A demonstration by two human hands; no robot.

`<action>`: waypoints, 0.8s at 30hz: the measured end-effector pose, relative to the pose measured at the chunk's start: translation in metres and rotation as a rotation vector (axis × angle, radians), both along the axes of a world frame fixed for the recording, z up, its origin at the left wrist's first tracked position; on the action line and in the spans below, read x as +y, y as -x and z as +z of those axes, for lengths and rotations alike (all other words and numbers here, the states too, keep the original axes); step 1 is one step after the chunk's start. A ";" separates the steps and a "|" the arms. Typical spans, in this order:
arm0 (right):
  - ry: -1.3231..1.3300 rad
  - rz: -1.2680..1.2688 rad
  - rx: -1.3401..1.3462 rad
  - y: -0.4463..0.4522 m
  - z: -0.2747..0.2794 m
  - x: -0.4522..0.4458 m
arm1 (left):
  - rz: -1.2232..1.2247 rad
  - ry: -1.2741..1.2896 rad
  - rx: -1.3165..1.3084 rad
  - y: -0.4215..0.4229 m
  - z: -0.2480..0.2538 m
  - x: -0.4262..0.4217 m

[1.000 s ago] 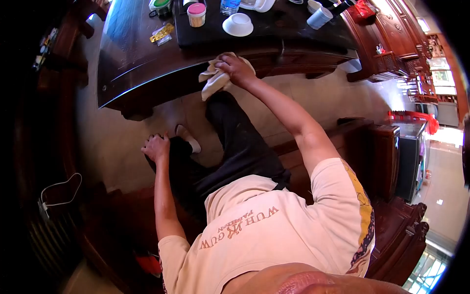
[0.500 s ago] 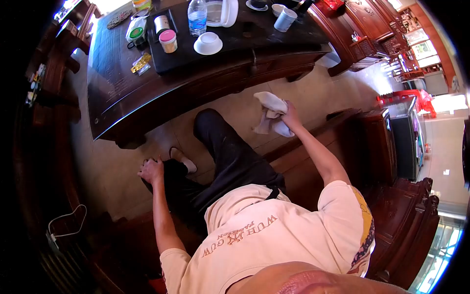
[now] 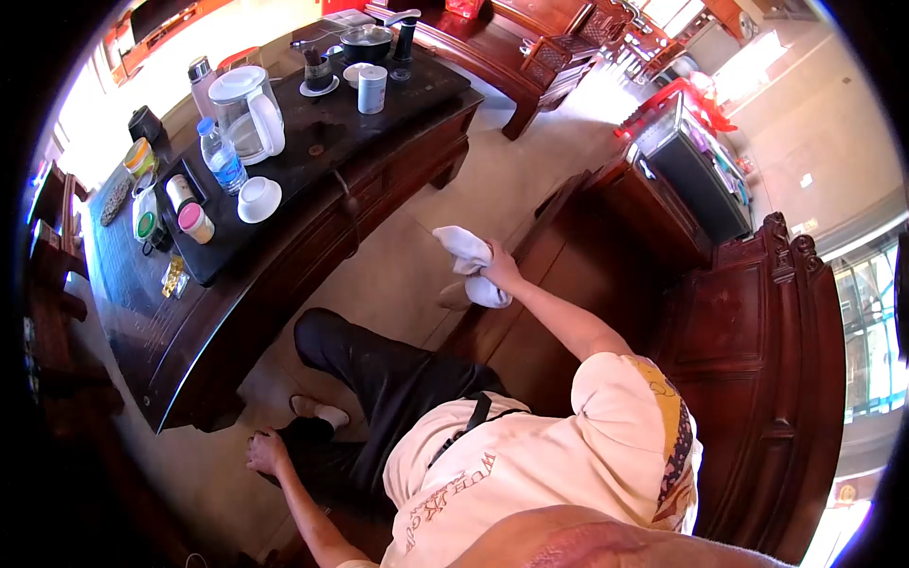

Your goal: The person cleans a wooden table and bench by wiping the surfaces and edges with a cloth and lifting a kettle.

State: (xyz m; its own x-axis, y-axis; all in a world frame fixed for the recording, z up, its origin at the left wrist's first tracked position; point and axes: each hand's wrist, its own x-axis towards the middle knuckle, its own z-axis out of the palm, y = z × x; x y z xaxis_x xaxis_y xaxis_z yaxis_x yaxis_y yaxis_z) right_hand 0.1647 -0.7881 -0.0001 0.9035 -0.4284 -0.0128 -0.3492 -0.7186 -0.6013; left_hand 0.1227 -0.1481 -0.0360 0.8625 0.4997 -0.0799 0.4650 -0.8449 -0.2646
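My right hand point(image 3: 501, 268) grips a crumpled white cloth point(image 3: 464, 248), which hangs in folds on both sides of my fingers, over the front edge of the wooden bench point(image 3: 544, 312). Below and to the left, my left hand point(image 3: 268, 452) rests on my dark-trousered knee, holding nothing that I can see, its fingers bent loosely over it. The dark wooden table point(image 3: 275, 312) stands in front of my legs, apart from both hands.
On the table are a water bottle point(image 3: 222, 157), a clear pitcher point(image 3: 248, 114), a white bowl point(image 3: 258, 200), a pink-lidded jar point(image 3: 196, 223), a white cup point(image 3: 372, 90) and a pot point(image 3: 366, 43). A black cabinet point(image 3: 696, 180) stands beyond the bench's right end.
My right hand has moved with the cloth from the table's front edge to over the bench. My left hand stays on the knee. The view has turned to the right.
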 end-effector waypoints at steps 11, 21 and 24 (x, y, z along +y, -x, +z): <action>0.107 -0.017 0.074 0.030 -0.024 -0.030 | -0.037 0.034 0.007 0.005 -0.001 0.003; 0.267 -0.467 -0.086 0.056 0.042 -0.104 | -0.034 0.101 0.015 0.005 -0.009 0.013; -0.105 -0.401 -0.264 0.074 0.121 -0.099 | -0.047 0.052 -0.013 0.003 -0.031 0.026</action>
